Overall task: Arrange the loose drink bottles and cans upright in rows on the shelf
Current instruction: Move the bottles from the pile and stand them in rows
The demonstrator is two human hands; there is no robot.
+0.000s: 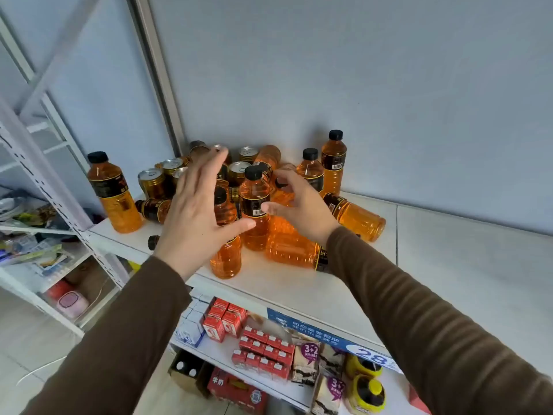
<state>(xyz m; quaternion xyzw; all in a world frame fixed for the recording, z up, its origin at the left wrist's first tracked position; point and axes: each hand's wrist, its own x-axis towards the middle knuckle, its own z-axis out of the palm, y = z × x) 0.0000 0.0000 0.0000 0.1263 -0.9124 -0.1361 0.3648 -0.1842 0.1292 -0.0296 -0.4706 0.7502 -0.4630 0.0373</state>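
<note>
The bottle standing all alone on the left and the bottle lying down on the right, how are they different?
The left bottle stands upright, cap on top; the right bottle lies on its side, cap end toward the pile. The left bottle stands apart from the pile; the right bottle lies at the pile's edge. Both hold orange drink and have dark labels.

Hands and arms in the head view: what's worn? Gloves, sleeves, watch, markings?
Both arms are in long dark brown sleeves of a ribbed knit, ending at the wrists. The left hand and right hand are bare: no gloves. No rings, watch, bands or markings show on the visible sides. No cables or sensors attached.
</note>
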